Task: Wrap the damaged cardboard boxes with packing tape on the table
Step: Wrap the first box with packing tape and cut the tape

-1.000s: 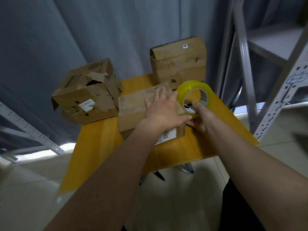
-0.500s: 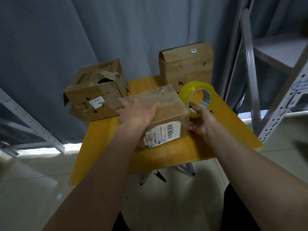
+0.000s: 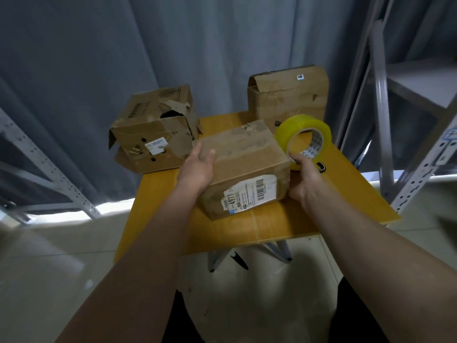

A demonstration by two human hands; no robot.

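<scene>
We see three cardboard boxes on the yellow table (image 3: 346, 194). The middle box (image 3: 244, 167) lies closed between our two hands, a white shipping label (image 3: 249, 191) on the side facing us. Our left hand (image 3: 197, 167) rests on its left top edge with the fingers nearly straight and the thumb spread; it presses the cardboard and curls around nothing. Beyond that hand and to its left sits the torn box (image 3: 153, 134), its top ripped open to a dark hole; what is inside we cannot tell. It carries a small white label too. Beyond our right hand stands the tall box (image 3: 288, 97), upright at the table's far edge, its flap creased, contents hidden.

Our right hand (image 3: 305, 181) sits against the right side of the middle box. Its fingers pinch the lower rim of the tape roll (image 3: 304, 139), which stands on edge just above the hand, touching the box's right top corner. Whether any tape strip is stuck to the box, we cannot tell.
</scene>
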